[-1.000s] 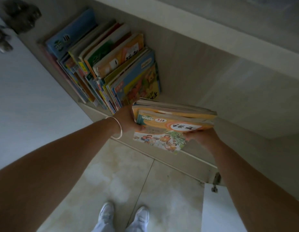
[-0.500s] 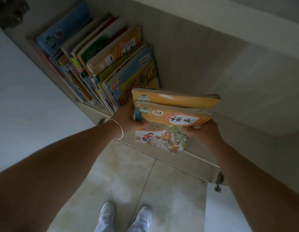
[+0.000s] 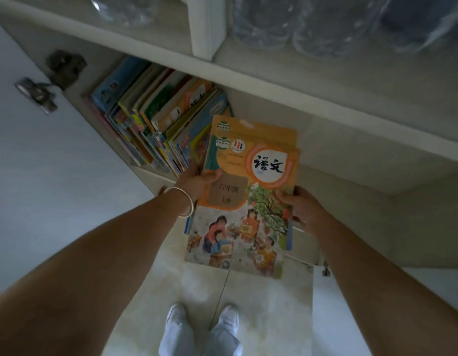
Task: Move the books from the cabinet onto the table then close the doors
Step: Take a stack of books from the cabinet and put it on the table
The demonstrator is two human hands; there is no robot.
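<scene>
The stack of textbooks (image 3: 244, 199) is hanging in the air just in front of the open cabinet, above the tiled floor (image 3: 261, 304), with the orange cover of the top book facing up. The left hand (image 3: 197, 182) is gripping its left edge, thumb lying on the cover, and the right hand (image 3: 303, 211) is gripping the right edge in the same way, so both grips are closed on the stack.

To carry it well, I think the person is needing to keep the stack level and press the two sides together, because the books are not lined up and a lower one could be sliding out. The counter is not showing in this view, so a turn away from the cabinet is probably needed.

Many more books (image 3: 156, 124) are standing tilted on the lower shelf (image 3: 156, 177), just beside the stack, so the task is far from finished. The left door (image 3: 43, 176) is standing open, with a metal hinge (image 3: 38, 95) on it, near the left arm. The right door (image 3: 433, 291) is also open, near the right arm, and it could be catching an elbow during the turn. Above, an upper shelf (image 3: 274, 80) is holding clear plastic bottles (image 3: 312, 24).
</scene>
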